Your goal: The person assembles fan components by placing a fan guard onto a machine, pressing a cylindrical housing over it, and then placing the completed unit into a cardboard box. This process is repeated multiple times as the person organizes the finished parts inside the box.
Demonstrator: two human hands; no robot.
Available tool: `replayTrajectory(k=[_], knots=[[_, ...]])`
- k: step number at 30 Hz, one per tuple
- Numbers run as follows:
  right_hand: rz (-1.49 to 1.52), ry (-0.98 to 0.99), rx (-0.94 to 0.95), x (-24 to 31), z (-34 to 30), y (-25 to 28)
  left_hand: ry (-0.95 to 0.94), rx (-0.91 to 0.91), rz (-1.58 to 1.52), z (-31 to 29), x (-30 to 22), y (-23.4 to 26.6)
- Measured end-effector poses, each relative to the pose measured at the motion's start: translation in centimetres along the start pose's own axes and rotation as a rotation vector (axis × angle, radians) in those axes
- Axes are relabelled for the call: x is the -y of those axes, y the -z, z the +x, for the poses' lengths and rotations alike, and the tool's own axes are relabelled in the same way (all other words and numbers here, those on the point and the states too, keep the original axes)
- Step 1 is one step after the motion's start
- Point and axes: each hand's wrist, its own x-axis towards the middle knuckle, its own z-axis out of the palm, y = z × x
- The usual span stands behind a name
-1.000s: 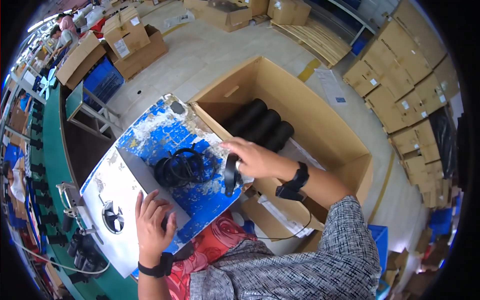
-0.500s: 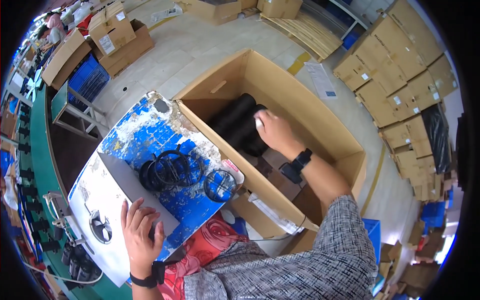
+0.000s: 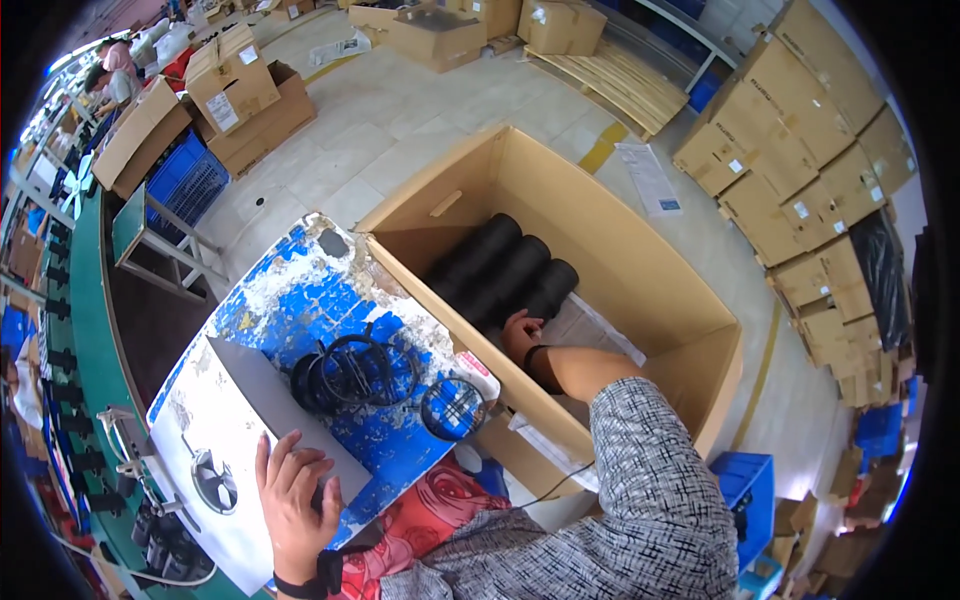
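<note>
My right hand (image 3: 522,336) reaches down inside a large open cardboard box (image 3: 655,275), its fingers curled beside the near end of black ribbed rolls (image 3: 490,262). Whatever lies under those fingers is hidden. A white paper sheet (image 3: 597,327) sits in the box beside the rolls. To the left, my left hand (image 3: 297,500) hovers at or rests on a white panel (image 3: 185,440), which I cannot tell; its fingers are spread and no object shows in them. Next to that hand, several black rings with thin spokes (image 3: 350,372) lie on a worn blue tabletop (image 3: 385,425), and another ring (image 3: 452,408) lies apart.
A green workbench (image 3: 95,330) runs along the left, with a stool (image 3: 165,245) and a blue crate (image 3: 190,180) nearby. Stacked cartons (image 3: 800,160) stand at the right. Beyond the box are a wooden pallet (image 3: 610,85) and more cartons (image 3: 435,35). A blue bin (image 3: 745,500) is near my right elbow.
My right hand has moved off the top of the rolls toward the near side of the box, and a third roll shows plainly. My left hand keeps its place over the panel.
</note>
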Motion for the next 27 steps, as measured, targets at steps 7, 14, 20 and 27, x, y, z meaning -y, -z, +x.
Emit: replayTrajectory(k=[7, 14, 20, 27], knots=[[-0.106, 0.003, 0.233, 0.1, 3.4, -0.3, 0.023, 0.011, 0.005, 0.6, 0.3, 0.2], [-0.009, 0.173, 0.197, -0.5, 6.4, -1.5, 0.018, 0.000, 0.007, 0.7, 0.5, 0.0], [0.454, 0.045, 0.151, -0.5, 3.4, -2.1, 0.007, 0.006, -0.021, 0.5, 0.6, 0.4], [1.222, -0.357, -0.337, -24.0, -12.6, 1.5, 0.027, -0.014, -0.005, -0.6, 1.9, 1.6]])
